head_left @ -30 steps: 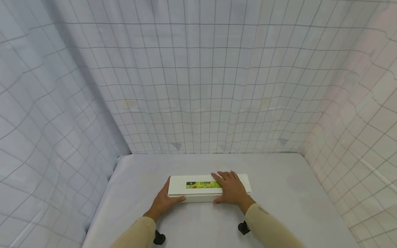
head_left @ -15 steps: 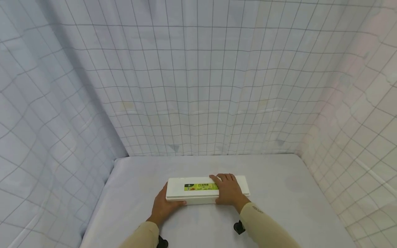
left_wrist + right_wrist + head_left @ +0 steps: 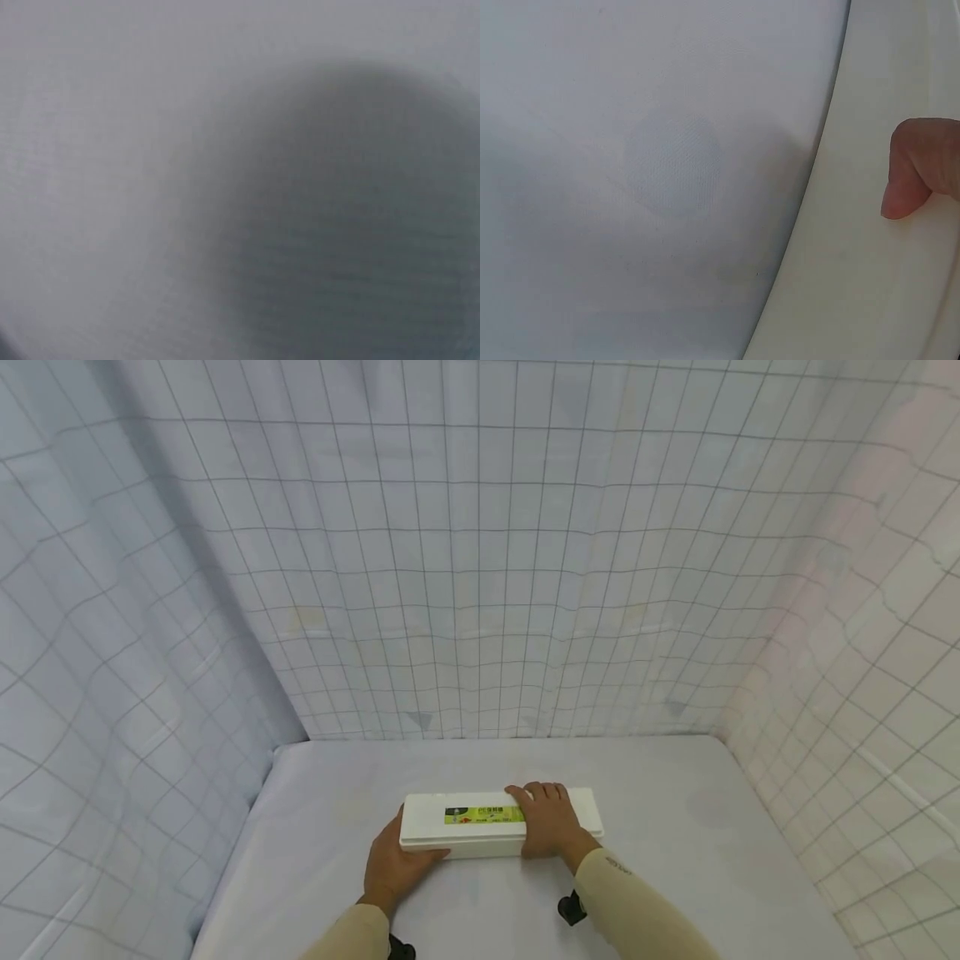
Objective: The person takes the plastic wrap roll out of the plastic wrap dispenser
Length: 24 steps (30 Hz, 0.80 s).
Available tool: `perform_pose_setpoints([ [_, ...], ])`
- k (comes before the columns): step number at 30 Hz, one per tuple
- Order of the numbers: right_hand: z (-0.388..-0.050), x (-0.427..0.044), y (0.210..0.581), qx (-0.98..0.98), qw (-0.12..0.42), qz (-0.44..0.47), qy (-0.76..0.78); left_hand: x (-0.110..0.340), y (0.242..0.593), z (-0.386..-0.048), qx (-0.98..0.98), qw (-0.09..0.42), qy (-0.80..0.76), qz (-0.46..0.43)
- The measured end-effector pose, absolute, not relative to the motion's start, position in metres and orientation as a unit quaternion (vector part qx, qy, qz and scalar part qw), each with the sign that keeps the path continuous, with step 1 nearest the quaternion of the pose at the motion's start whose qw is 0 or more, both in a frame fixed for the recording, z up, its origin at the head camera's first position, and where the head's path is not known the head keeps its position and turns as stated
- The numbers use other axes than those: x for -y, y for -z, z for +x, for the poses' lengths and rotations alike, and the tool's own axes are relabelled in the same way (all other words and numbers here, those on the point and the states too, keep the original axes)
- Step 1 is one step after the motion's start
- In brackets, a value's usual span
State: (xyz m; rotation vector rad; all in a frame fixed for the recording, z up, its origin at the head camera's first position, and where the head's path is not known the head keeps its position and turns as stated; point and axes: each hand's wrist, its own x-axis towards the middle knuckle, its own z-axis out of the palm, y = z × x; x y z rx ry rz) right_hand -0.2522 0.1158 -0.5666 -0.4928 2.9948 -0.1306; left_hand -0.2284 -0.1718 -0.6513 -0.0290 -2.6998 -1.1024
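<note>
A long white box (image 3: 471, 850) with a green and yellow label (image 3: 480, 815) lies across the table in the head view. The left hand (image 3: 393, 867) grips its left end, thumb along the front side and fingers around the far-left side, partly hidden. Over the top, right of centre, the right hand (image 3: 551, 825) holds the box, fingers on the lid and thumb at the front. In the right wrist view, a bent thumb (image 3: 922, 157) presses the box's pale side (image 3: 840, 247). The left wrist view shows only a blurred pale surface with a dark shadow.
The white-covered table (image 3: 675, 860) has a gridded white curtain (image 3: 480, 568) behind it and on both sides. Small black devices (image 3: 572, 909) show at the two wrists, beside the beige sleeves (image 3: 637, 910).
The head view has tilted and shifted slightly. Box and hands appear a little lower and further left; the right hand's fingers now cover slightly more of the label's right end.
</note>
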Motion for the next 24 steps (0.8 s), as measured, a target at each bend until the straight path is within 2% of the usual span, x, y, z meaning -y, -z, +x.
perform_pose_setpoints([
  [24,-0.254,-0.117,0.55,-0.979,0.094,-0.172,0.055,0.172,0.65,-0.228,0.92,0.105,0.377,0.001],
])
